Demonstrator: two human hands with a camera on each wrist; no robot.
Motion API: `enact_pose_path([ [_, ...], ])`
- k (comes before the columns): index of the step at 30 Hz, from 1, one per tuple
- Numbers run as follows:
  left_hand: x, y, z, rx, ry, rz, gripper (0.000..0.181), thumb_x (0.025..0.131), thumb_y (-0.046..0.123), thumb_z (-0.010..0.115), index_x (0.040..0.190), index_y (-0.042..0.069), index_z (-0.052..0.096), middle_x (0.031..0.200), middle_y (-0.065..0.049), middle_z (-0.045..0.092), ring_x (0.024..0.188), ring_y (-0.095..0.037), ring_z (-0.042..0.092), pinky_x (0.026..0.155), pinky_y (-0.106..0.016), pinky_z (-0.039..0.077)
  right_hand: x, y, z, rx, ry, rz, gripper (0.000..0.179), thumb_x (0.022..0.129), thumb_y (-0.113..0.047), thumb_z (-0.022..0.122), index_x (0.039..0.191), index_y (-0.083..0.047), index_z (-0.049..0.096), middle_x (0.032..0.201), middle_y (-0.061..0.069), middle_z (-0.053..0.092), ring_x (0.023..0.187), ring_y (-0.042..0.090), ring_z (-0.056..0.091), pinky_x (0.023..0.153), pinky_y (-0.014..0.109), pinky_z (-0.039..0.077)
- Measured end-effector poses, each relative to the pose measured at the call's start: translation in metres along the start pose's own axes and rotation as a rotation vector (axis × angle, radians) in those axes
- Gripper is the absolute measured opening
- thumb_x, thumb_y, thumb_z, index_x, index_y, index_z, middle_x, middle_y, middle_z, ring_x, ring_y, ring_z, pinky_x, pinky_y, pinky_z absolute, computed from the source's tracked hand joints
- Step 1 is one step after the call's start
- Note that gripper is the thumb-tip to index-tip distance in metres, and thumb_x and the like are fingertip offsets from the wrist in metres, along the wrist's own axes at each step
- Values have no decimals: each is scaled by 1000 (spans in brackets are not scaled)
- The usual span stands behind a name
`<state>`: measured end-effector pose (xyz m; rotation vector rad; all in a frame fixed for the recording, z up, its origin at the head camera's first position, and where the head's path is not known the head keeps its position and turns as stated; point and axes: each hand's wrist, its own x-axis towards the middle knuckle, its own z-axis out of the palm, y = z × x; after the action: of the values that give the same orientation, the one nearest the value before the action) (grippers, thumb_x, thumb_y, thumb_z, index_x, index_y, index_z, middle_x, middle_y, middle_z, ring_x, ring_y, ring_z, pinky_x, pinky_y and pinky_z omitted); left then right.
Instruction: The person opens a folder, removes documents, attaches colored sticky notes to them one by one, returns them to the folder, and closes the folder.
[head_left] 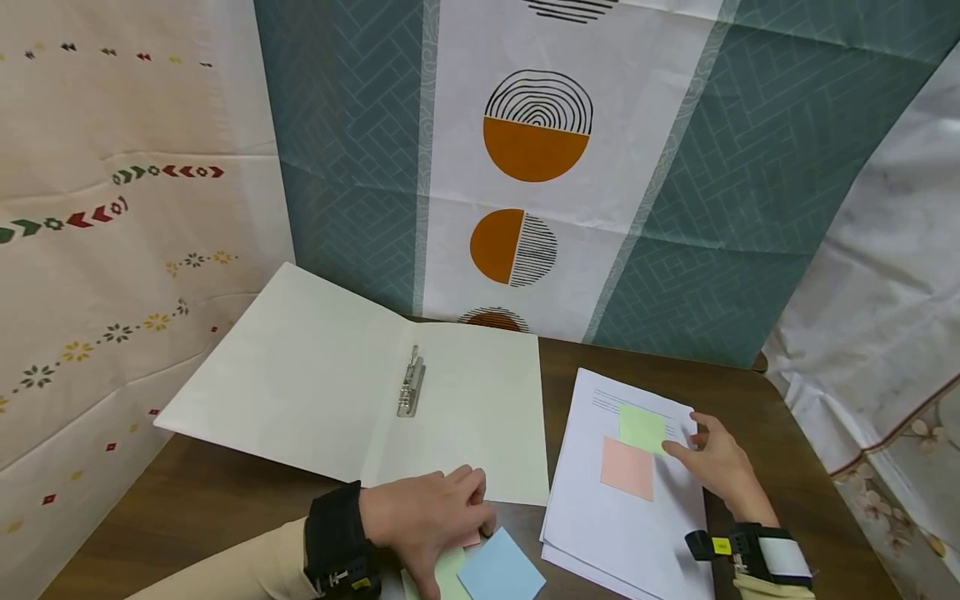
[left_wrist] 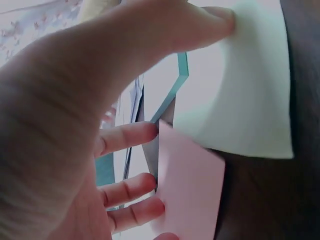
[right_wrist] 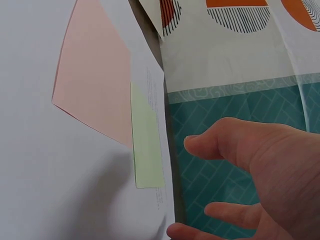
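Note:
My left hand (head_left: 427, 510) is over loose sticky notes at the table's front. In the left wrist view its thumb lies over a pale green note (left_wrist: 245, 95), and its fingertips touch a pink note (left_wrist: 192, 187). Beside that hand is a blue sticky note (head_left: 504, 568). My right hand (head_left: 720, 467) hovers at the right edge of a stack of white paper (head_left: 600, 533), fingers spread and slightly bent. On the top sheet are a green sticky note (head_left: 641, 427), close to the right thumb, and a pink one (head_left: 627, 469). The right wrist view shows nothing held.
A white lever-arch binder (head_left: 472, 400) lies open left of the papers, its metal clip (head_left: 411, 385) near the middle. The brown wooden table (head_left: 217, 492) runs under everything. Patterned cloths (head_left: 352, 167) hang behind and at both sides.

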<state>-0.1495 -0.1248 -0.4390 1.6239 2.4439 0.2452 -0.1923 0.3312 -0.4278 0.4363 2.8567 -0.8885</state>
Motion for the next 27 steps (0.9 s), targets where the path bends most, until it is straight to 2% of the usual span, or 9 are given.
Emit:
enact_pose_path([
  [2, 2, 1, 2, -9, 6, 31, 79, 73, 67, 99, 131, 29, 61, 119, 8, 52, 102, 2, 40, 77, -8, 35, 0, 1, 0, 0, 1, 3, 99, 103, -36, 75, 172, 9, 20, 158, 46, 45, 129, 60, 60, 110, 71, 59],
  [5, 4, 2, 2, -13, 6, 24, 77, 75, 67, 98, 132, 30, 62, 119, 8, 53, 102, 3, 41, 77, -8, 35, 0, 1, 0, 8, -2, -2, 101, 103, -38, 77, 172, 9, 20, 158, 45, 45, 129, 59, 59, 110, 70, 59],
  [8, 4, 1, 0, -32, 8, -5, 68, 81, 63, 93, 133, 31, 65, 119, 9, 54, 100, 4, 41, 78, -9, 35, 1, 3, -1, 19, -4, -4, 105, 102, -42, 78, 173, 8, 20, 159, 45, 44, 132, 59, 57, 109, 69, 59],
  [12, 2, -3, -7, -91, 42, -70, 56, 85, 55, 88, 131, 31, 68, 119, 8, 56, 96, 3, 43, 79, -11, 36, -1, 9, -4, 40, -2, 7, 110, 102, -48, 78, 173, 9, 17, 161, 46, 39, 136, 61, 52, 110, 71, 55],
  [15, -1, -13, -13, -114, 84, -130, 53, 85, 50, 87, 130, 29, 69, 120, 7, 57, 93, 1, 43, 80, -14, 37, -5, 17, -8, 52, -20, 39, 114, 103, -52, 76, 174, 10, 12, 164, 47, 35, 141, 62, 47, 112, 74, 51],
  [19, -12, -34, -19, -110, 149, -203, 54, 83, 43, 88, 130, 25, 68, 119, 5, 55, 90, -3, 41, 76, -19, 36, -10, 26, -11, 58, -54, 80, 118, 103, -57, 74, 174, 10, 8, 165, 47, 32, 144, 64, 45, 115, 77, 48],
  [23, -20, -52, -22, -107, 199, -247, 54, 81, 39, 88, 128, 22, 68, 115, 5, 52, 90, -5, 40, 73, -20, 36, -12, 32, -13, 57, -70, 96, 121, 103, -58, 74, 174, 12, 5, 163, 49, 32, 143, 66, 45, 116, 79, 47],
  [27, -20, -59, -19, -86, 219, -259, 52, 79, 37, 86, 125, 21, 69, 114, 5, 52, 92, -6, 41, 75, -20, 37, -13, 33, -13, 33, -78, 92, 122, 102, -59, 75, 172, 14, 6, 163, 50, 33, 143, 67, 45, 116, 80, 47],
])
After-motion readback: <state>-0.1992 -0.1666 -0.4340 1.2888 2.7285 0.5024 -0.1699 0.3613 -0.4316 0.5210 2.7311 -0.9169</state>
